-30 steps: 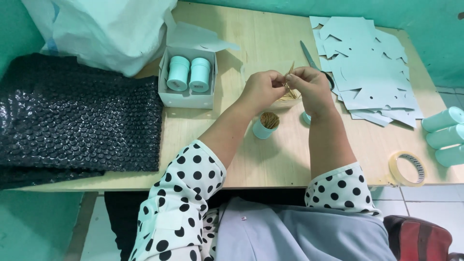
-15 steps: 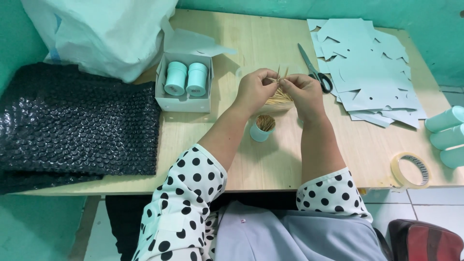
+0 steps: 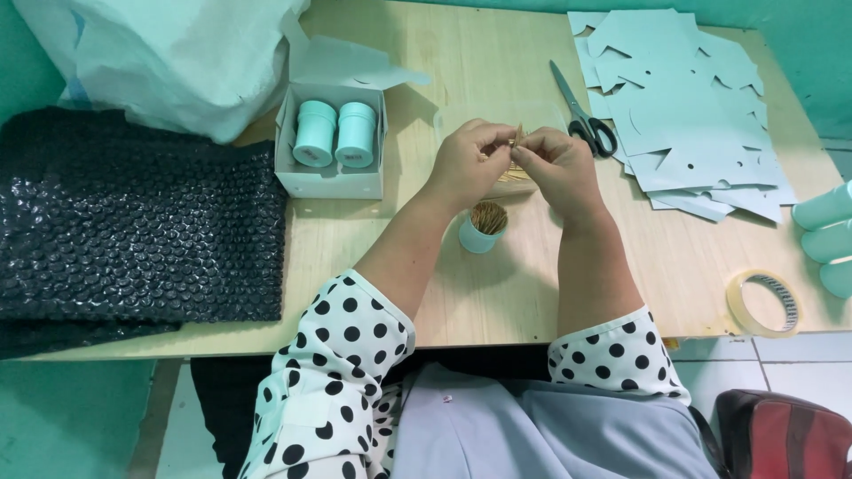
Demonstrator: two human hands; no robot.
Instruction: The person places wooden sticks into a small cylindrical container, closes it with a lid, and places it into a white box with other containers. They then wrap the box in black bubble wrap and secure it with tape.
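Wooden toothpicks (image 3: 515, 151) pinched between both hands (image 3: 515, 164).

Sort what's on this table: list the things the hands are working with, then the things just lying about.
In hand:
left hand and right hand, pinching a bundle of thin wooden sticks
small teal cup of sticks, just below the hands

Lying about:
scissors
pale blue card cutouts
tape roll
box with two teal jars
black bubble wrap
white bag
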